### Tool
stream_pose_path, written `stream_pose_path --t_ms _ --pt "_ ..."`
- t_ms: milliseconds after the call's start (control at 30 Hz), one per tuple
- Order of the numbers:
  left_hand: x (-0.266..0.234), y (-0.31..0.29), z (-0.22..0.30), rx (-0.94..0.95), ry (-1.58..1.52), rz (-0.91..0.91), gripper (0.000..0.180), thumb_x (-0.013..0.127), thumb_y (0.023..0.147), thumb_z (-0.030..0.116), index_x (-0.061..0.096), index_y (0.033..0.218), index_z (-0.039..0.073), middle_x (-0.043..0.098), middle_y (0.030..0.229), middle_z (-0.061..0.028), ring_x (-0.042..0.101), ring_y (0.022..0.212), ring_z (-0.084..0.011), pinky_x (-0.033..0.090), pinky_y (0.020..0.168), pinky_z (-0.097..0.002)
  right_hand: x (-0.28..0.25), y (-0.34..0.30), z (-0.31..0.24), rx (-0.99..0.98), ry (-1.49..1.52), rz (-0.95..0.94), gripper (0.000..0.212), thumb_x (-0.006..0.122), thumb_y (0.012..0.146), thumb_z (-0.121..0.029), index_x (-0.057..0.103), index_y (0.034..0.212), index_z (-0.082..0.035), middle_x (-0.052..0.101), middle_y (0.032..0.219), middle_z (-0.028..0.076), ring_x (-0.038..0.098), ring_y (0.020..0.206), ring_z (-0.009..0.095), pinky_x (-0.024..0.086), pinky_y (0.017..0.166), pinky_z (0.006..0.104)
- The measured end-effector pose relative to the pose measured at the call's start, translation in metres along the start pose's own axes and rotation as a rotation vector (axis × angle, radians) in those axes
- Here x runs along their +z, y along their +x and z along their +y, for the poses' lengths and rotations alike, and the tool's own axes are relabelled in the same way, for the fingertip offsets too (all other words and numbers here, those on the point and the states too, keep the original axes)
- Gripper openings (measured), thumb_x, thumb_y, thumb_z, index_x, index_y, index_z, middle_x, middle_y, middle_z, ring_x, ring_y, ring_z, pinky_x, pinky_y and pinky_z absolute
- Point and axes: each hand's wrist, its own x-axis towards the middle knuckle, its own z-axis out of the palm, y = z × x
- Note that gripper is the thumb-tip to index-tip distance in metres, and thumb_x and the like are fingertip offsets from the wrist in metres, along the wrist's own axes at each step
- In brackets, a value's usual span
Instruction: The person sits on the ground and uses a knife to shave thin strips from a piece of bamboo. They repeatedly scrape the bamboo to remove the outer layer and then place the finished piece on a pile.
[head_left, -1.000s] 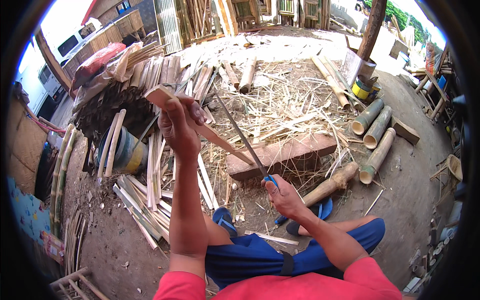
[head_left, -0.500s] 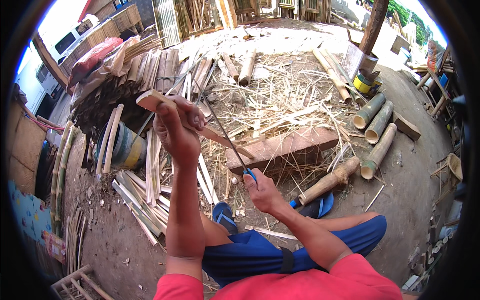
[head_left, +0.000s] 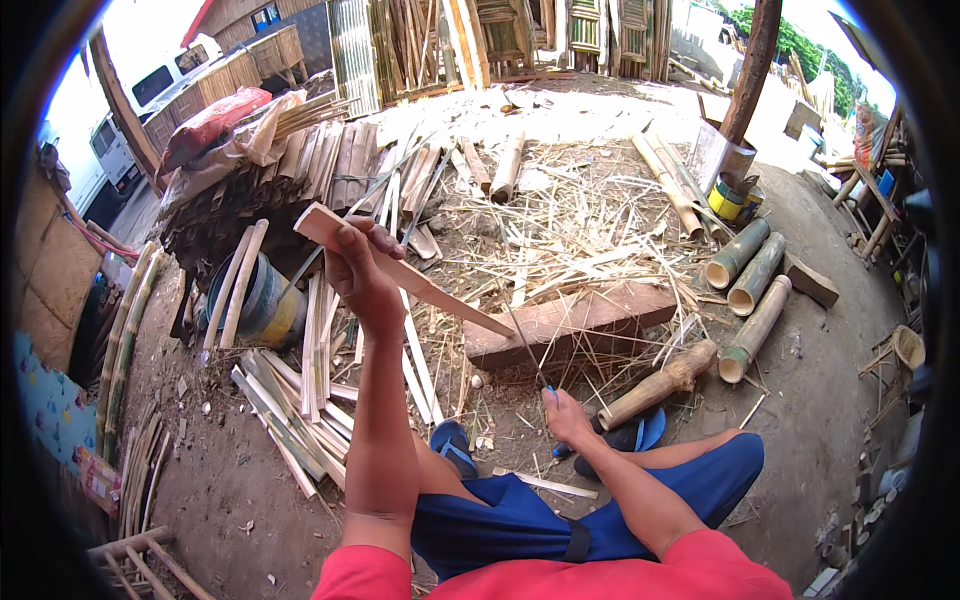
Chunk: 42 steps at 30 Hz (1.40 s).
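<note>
My left hand (head_left: 362, 285) is closed around a pale split-bamboo slat (head_left: 440, 291), held by its upper part. The slat slants down to the right, its lower end against the near left part of a reddish-brown wooden block (head_left: 625, 308). My right hand (head_left: 567, 416) grips the blue handle of a long, thin-bladed knife (head_left: 532, 362). The blade points up and away, just right of the slat's lower end; whether it touches the slat I cannot tell. Thin shavings (head_left: 575, 247) litter the ground behind the block.
Split bamboo strips (head_left: 290, 415) lie by my left forearm, near a bucket (head_left: 272, 312). Stacked slats (head_left: 225, 205) stand farther left. A bamboo length (head_left: 655, 383) lies beside my right hand, with cut bamboo tubes (head_left: 757, 330) farther right. My sandalled feet are below the block.
My right hand and the knife have moved right and down, away from the slat's middle to past its lower end. My left hand still holds the slat, slightly lower in view.
</note>
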Motion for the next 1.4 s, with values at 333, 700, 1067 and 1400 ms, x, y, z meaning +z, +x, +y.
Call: stream_pose_path --t_ms 333,700,1067,1400 --pt "0.015 -0.012 -0.011 -0.003 0.024 0.062 0.036 0.044 0.107 0.040 0.048 0.106 0.004 0.046 0.069 -0.0022 0.045 0.058 -0.0101 0.041 0.056 -0.0258 -0.015 -0.007 -0.169 -0.323 0.385 -0.045 0.040 0.046 0.105 -0.041 0.048 0.100 -0.002 0.054 0.065 0.021 0.057 0.057 0.038 0.043 0.056 0.0459" --pt "0.006 -0.008 -0.015 -0.020 0.032 0.071 0.040 0.046 0.106 0.045 0.048 0.104 0.005 0.045 0.070 -0.0016 0.044 0.058 -0.0102 0.040 0.055 -0.0267 0.039 0.058 0.007 0.190 0.004 0.002 0.060 0.040 0.101 -0.055 0.065 0.103 0.000 0.067 0.099 0.032 0.062 0.102 0.050 0.048 0.088 0.0559" --pt "-0.008 0.003 -0.021 -0.134 -0.228 -0.260 0.068 0.038 0.094 0.074 0.050 0.093 0.007 0.044 0.068 -0.0024 0.041 0.052 -0.0127 0.042 0.055 -0.0312 0.019 0.029 -0.058 -0.246 0.245 0.000 0.044 0.046 0.103 -0.042 0.058 0.094 -0.001 0.063 0.082 0.028 0.061 0.085 0.050 0.047 0.073 0.0533" --pt "0.014 0.002 -0.022 -0.067 -0.164 -0.193 0.033 0.055 0.102 0.042 0.049 0.108 0.010 0.054 0.085 -0.0032 0.056 0.076 -0.0135 0.050 0.074 -0.0320 -0.019 0.040 -0.068 -0.220 0.301 -0.137 0.051 0.042 0.104 -0.049 0.054 0.091 -0.001 0.059 0.071 0.026 0.058 0.068 0.047 0.045 0.063 0.0511"
